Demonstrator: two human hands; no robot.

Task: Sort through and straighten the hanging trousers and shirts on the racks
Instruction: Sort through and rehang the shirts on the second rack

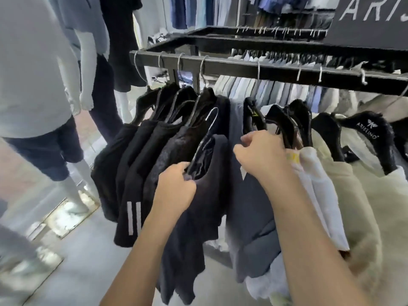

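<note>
head view: rack holds shirts; left hand grips dark shirt.

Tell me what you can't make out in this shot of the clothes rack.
Head view:
- Sign: cut off by top and right edges, only "ARI" reads.
- Right hand: curled fingers hide whether it grips anything.
- Hanger in left hand: its lower part hidden by the hand and garment.
- Back-row shirts: blurred, partly hidden by the rail.
</note>
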